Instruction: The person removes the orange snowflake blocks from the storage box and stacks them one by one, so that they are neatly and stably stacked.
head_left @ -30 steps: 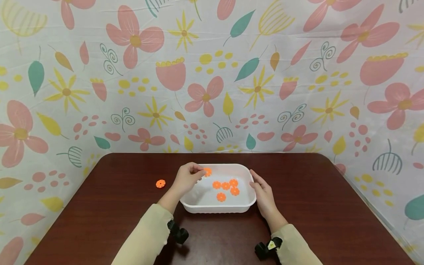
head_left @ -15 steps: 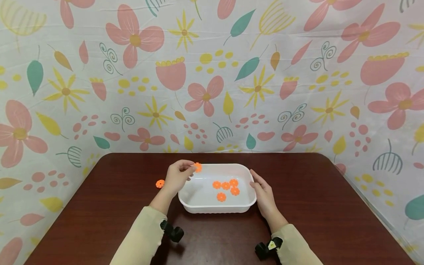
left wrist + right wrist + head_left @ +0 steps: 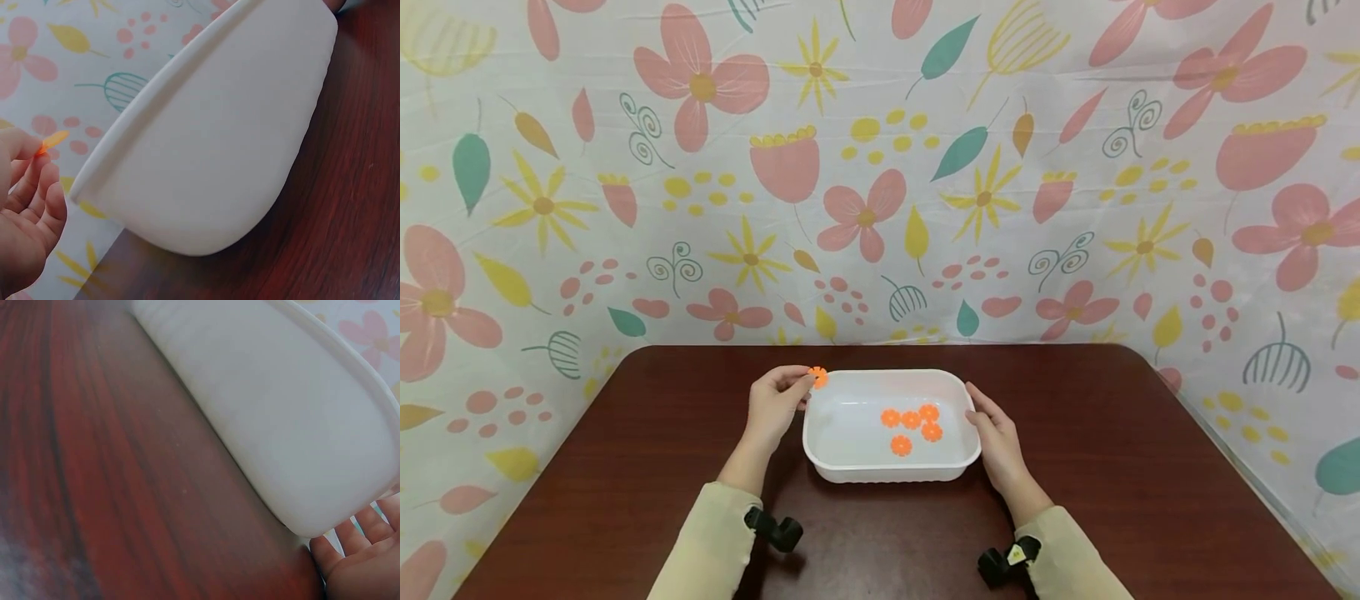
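My left hand [image 3: 771, 408] pinches an orange notched plastic disc [image 3: 818, 377] between thumb and fingers, at the far left corner of a white plastic tub [image 3: 891, 475]. Seen edge-on in the left wrist view, the disc [image 3: 57, 139] sticks out past the fingertips, outside the tub's rim. My right hand [image 3: 997, 437] grips the tub's right side, thumb over the rim and fingers along the outer wall. Several more orange discs [image 3: 901, 446] lie on the tub's floor, mostly right of its middle. In the right wrist view, fingers [image 3: 353, 540] show by the tub's lower corner.
The tub stands on a dark red-brown wooden table [image 3: 1112, 467]. Behind the table hangs a white cloth [image 3: 880, 292] printed with flowers and leaves. A black wrist camera [image 3: 775, 531] is strapped to the left sleeve, and another [image 3: 1003, 562] to the right one.
My left hand has carried its disc leftward from over the tub to beyond the rim's corner. The loose disc on the table at left is now hidden behind that hand. My right hand stays put.
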